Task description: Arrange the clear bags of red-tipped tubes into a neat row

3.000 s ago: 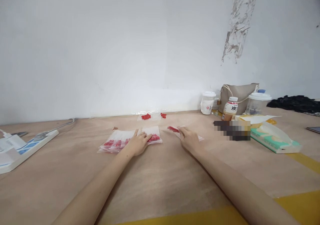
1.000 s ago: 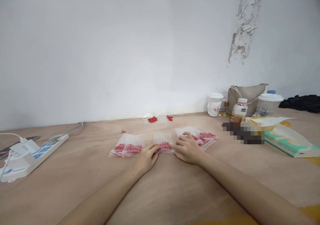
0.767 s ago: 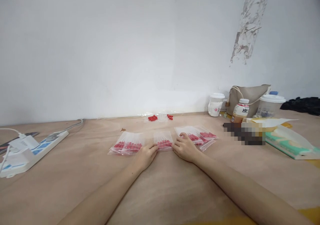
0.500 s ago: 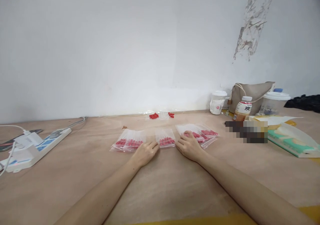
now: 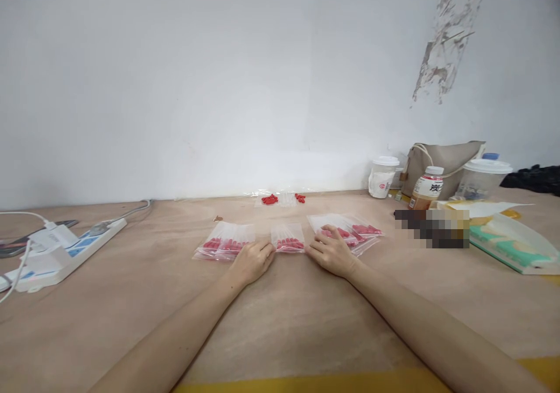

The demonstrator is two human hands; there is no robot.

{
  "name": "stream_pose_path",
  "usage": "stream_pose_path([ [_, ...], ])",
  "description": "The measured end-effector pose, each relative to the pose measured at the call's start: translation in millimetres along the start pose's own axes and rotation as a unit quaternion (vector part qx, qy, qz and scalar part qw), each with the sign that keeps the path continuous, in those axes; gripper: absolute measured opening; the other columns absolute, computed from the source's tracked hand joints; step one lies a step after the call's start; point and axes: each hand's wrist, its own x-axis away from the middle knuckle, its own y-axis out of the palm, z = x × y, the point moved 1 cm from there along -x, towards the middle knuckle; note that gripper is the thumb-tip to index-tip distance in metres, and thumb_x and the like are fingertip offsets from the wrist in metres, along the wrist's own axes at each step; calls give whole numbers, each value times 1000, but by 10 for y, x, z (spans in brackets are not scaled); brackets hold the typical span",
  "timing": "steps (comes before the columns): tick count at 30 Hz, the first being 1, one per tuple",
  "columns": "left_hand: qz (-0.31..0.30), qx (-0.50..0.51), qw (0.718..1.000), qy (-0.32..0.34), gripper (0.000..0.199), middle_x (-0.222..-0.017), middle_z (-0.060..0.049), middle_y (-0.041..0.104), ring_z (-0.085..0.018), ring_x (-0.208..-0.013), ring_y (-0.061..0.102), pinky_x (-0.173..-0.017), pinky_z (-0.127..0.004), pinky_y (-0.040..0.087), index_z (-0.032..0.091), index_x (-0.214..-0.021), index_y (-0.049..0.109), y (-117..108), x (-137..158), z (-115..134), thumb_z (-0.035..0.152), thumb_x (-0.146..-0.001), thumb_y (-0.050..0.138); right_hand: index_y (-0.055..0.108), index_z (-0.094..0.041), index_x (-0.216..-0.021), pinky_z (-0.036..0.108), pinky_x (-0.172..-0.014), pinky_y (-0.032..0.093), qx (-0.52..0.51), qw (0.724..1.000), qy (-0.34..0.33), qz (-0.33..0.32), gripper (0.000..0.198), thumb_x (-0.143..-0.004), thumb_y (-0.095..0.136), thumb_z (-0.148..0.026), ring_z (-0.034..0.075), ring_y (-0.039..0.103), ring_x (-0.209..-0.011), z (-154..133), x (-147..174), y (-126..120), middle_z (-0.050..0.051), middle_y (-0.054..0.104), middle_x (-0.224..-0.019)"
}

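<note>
A small clear plastic bag [image 5: 287,237] with a row of red pieces along its lower end lies flat in the middle of the table. My left hand [image 5: 254,261] has its fingers curled together at the bag's lower left corner. At the lower right corner, my right hand [image 5: 331,253] pinches the edge with thumb and finger, its other fingers bent above. Overlapping bags of red pieces [image 5: 225,243] lie left of my left hand. More such bags [image 5: 363,231] fan out beyond my right hand, which partly covers them.
Loose red pieces [image 5: 270,199] lie on clear plastic by the wall. At left is a white power strip [image 5: 74,259] with chargers and cables. To the right stand a lidded cup [image 5: 381,178], a drink bottle [image 5: 427,189], a grey bag [image 5: 450,155] and a green-and-white packet [image 5: 516,242].
Both hands stay at the middle bag's lower corners, with only slight finger movement. The whole view has shifted a little; the bags keep their places on the table.
</note>
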Motion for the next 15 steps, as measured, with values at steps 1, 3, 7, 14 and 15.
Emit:
stream_pose_path([
  [1, -1, 0, 1000, 1, 22, -73, -3, 58, -14, -67, 56, -60, -24, 44, 15, -77, 54, -2, 0, 0, 19, -88, 35, 59, -19, -73, 38, -88, 24, 3, 1000, -4, 4, 17, -81, 46, -10, 9, 44, -65, 2, -2, 3, -3, 55, -59],
  [3, -1, -8, 1000, 8, 24, -73, -3, 57, -14, -66, 56, -60, -24, 44, 15, -77, 54, -8, 0, -2, 20, -89, 34, 59, -18, -73, 37, -88, 25, 7, 1000, -9, 5, 18, -82, 46, -9, 9, 44, -65, 7, -5, 15, -3, 55, -59],
  [7, -2, -48, 998, 46, 25, -70, -3, 55, -13, -63, 53, -57, -24, 43, 16, -73, 55, -16, 2, -9, 18, -88, 34, 58, -18, -71, 38, -90, 23, -3, 1000, -11, -13, 21, -82, 43, -9, 9, 45, -66, 13, -9, 41, -3, 55, -59],
  [14, 14, -56, 996, 65, 25, -67, -3, 55, -13, -62, 52, -58, -26, 43, 16, -69, 55, -47, -20, 7, 16, -86, 37, 59, -21, -74, 42, -94, 17, -47, 997, 41, -44, 19, -81, 44, -11, 10, 48, -73, -9, -60, 12, -3, 58, -63],
  [15, 16, -45, 997, 65, 24, -68, -3, 56, -14, -64, 53, -60, -26, 44, 16, -71, 55, -55, -30, 13, 17, -86, 37, 59, -21, -75, 42, -93, 17, -50, 997, 42, -44, 18, -82, 44, -12, 11, 48, -74, -19, -73, 10, -3, 59, -64],
])
